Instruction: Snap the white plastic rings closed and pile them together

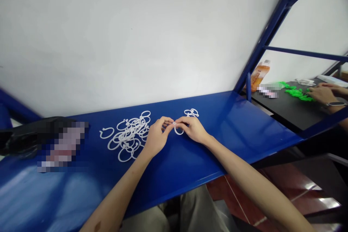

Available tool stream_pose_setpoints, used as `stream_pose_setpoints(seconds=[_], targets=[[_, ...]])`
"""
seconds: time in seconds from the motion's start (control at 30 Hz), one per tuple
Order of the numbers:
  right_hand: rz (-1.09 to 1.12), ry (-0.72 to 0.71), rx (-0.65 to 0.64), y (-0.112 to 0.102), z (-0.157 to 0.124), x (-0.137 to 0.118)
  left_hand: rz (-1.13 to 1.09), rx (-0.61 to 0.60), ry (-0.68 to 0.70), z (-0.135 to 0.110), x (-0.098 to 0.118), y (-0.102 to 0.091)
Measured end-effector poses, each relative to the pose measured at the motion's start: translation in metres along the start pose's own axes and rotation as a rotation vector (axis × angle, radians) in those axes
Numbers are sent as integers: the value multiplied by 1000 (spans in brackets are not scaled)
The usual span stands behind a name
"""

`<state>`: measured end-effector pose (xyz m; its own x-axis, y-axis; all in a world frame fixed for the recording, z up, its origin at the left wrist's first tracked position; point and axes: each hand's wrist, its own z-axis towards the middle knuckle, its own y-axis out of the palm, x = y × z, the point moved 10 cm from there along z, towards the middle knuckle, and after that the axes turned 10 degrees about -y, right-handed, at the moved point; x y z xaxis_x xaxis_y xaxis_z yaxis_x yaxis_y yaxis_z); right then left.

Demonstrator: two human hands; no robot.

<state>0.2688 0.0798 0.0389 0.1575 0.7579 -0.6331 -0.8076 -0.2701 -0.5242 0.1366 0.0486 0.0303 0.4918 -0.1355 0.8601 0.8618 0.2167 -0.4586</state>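
Both hands meet over the blue tabletop (190,166), pinching one white plastic curtain ring (179,133) at its top. My left hand (159,134) has thumb and fingertips closed on the ring's left side. My right hand (193,128) pinches the other side, and the ring's loop hangs below the fingertips. The fingers partly hide its ends, so whether they are joined cannot be made out. Left of my left hand lies a loose pile of similar white rings (129,136), several with gaps and small knobs at the ends. A few more rings (191,111) lie just behind my right hand.
At the left are a black plastic bag (19,139) and a blurred-out packet (62,145). A pale wall (152,43) rises behind. A blue metal frame (268,40) stands at the right; beyond it, another person's hands (326,94) work among green pieces (299,94) near an orange bottle (259,76).
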Motion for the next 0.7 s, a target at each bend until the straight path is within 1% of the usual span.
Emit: stream_pose_setpoints(seconds=[0.1,0.37,0.43,0.57,0.7], targets=[[-56,-75,-70,7,-1,-5,2,-42,-20,0,-2,1],[-210,-256,-124,16,-8,-15,136,-44,78,-4,7,4],[-242,-271,-118,16,-8,-16,148,-46,93,-4,8,4],[-283,-244,-84,14,-7,-14,178,-22,123,-4,11,2],[-307,-292,-132,19,-9,-17,224,-22,129,-5,10,3]])
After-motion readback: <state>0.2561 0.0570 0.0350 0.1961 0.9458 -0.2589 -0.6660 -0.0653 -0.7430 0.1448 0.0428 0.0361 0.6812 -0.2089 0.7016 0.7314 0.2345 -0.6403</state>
